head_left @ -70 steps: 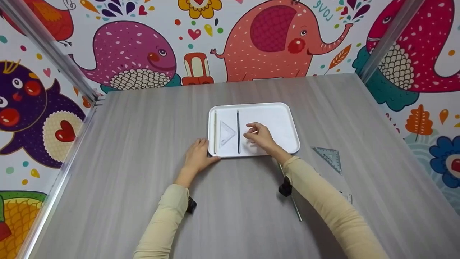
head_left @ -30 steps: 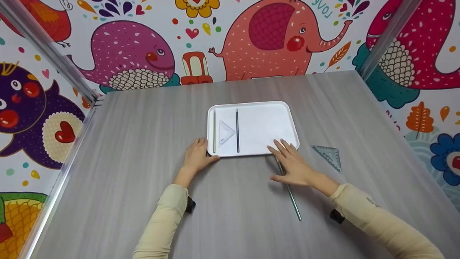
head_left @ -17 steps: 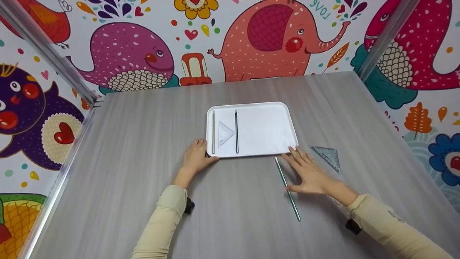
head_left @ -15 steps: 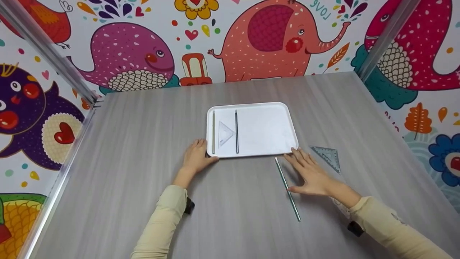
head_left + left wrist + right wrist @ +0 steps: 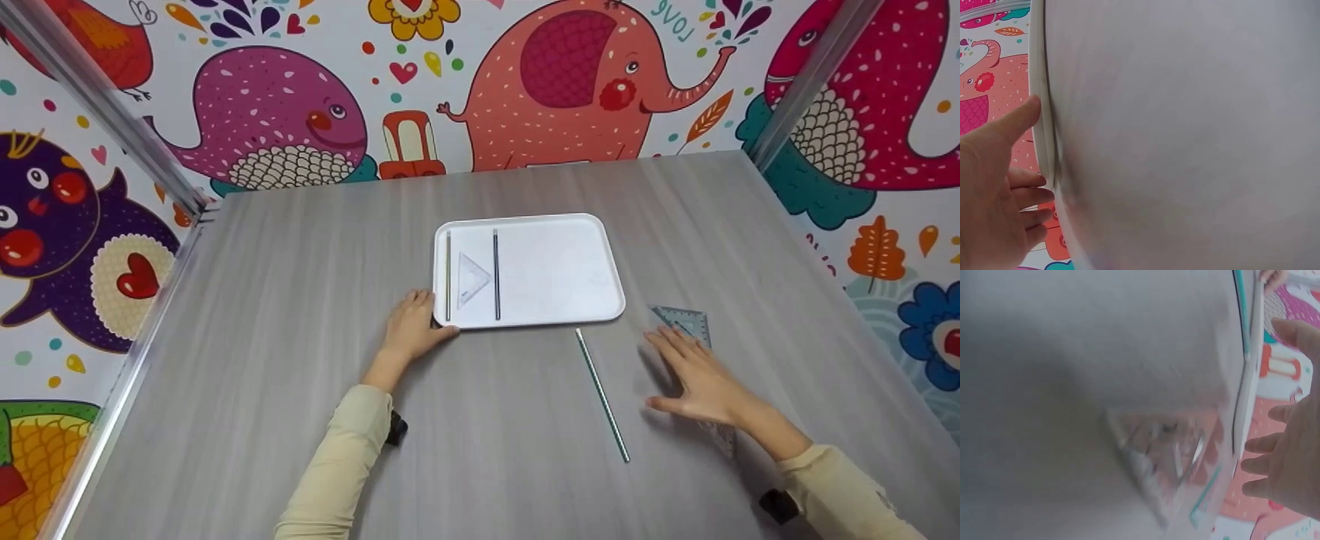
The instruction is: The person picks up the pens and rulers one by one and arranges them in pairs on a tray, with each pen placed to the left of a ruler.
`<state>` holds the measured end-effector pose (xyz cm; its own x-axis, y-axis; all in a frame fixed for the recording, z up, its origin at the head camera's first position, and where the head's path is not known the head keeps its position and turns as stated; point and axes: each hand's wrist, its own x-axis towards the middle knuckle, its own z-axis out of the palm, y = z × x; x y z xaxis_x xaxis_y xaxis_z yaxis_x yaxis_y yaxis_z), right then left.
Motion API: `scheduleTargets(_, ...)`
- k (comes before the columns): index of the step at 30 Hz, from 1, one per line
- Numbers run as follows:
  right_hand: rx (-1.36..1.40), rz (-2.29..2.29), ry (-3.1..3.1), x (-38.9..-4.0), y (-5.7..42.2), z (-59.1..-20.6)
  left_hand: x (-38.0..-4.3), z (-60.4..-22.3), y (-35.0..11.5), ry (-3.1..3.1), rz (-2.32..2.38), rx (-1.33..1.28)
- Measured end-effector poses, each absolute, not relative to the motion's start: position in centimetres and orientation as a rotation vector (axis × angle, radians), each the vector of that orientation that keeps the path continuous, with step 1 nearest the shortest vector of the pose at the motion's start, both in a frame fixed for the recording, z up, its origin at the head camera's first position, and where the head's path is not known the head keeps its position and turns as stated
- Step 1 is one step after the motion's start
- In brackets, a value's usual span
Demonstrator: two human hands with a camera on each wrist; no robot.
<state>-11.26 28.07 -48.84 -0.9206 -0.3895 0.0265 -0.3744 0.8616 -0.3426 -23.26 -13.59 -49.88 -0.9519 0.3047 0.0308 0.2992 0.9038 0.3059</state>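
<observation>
Right hand (image 5: 701, 386), spread and empty, hovers near-right of the tray (image 5: 559, 270); sweeping low could skew the grey triangle (image 5: 699, 324).

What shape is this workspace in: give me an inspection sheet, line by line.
Surface: grey wood-grained table.
Job's things: white tray holding gold pencil, dark pencil and, between them, clear set square; outside, green pencil, plus grey set square and another clear piece, both partly behind right hand.
Clutter: nothing seen.
Hands: left hand touches tray's near-left corner; right hand holds nothing, fingers extended.
Cables: nothing seen.
Surroundings: cartoon-printed walls, metal posts.
</observation>
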Motion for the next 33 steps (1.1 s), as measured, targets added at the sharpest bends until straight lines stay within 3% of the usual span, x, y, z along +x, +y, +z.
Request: scheduleTargets(33,-0.225,-0.604,3.046,-7.1,33.0,-49.4,-23.0,-49.7,-13.5,3.065,0.469,0.489)
